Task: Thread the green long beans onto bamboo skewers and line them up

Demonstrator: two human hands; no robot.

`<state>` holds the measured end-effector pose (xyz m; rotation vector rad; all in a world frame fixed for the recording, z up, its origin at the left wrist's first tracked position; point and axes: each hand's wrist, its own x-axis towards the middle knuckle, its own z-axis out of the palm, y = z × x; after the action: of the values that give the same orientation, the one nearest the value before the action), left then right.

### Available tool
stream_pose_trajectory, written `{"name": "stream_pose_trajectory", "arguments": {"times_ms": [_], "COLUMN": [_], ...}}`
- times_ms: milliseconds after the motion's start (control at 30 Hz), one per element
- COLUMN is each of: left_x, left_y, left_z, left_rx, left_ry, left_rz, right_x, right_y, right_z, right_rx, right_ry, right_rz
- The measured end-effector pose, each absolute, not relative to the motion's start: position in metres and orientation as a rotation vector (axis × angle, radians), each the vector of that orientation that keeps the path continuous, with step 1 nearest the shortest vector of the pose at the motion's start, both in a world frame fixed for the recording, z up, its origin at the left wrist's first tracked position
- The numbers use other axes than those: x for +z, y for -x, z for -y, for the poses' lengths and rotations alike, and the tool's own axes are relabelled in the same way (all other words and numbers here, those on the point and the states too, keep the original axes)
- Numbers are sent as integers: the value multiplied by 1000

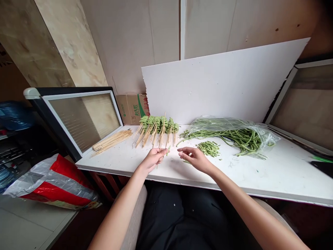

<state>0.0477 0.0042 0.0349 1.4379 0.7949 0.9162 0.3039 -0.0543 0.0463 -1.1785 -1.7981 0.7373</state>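
Note:
My left hand point(153, 159) is closed around a thin bamboo skewer, most of it hidden by the fingers. A short piece of green bean point(168, 150) shows at its fingertips. Just to the right, my right hand point(194, 159) hovers over the table with fingers curved and apart, and I see nothing between them. Below it lies a cut bean piece point(186, 161). A small pile of cut bean pieces point(208, 148) sits beyond that hand. Behind my left hand, several finished bean skewers point(158, 125) lie stacked, their bare sticks pointing toward me.
Loose bamboo skewers point(111, 140) lie at the left of the white table point(249, 173). Long green beans point(247, 140) spill from a clear plastic bag point(266, 135) at the right. A cardboard box point(132, 107), a white board point(213, 86) and a framed glass panel point(83, 118) stand behind.

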Motion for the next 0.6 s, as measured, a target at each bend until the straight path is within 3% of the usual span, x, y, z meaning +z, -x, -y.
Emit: {"name": "stream_pose_trajectory", "arguments": {"times_ms": [333, 600], "left_x": [54, 62], "left_y": [-77, -71], "left_z": [41, 37], "left_rx": [679, 894], "left_ry": [-1489, -1563], "left_rz": [-736, -900], "right_x": [49, 55], "right_y": [-302, -313], "right_z": [64, 65], "right_rx": [1106, 1200], "right_ry": [871, 866], "right_rz": [1718, 1485]}}
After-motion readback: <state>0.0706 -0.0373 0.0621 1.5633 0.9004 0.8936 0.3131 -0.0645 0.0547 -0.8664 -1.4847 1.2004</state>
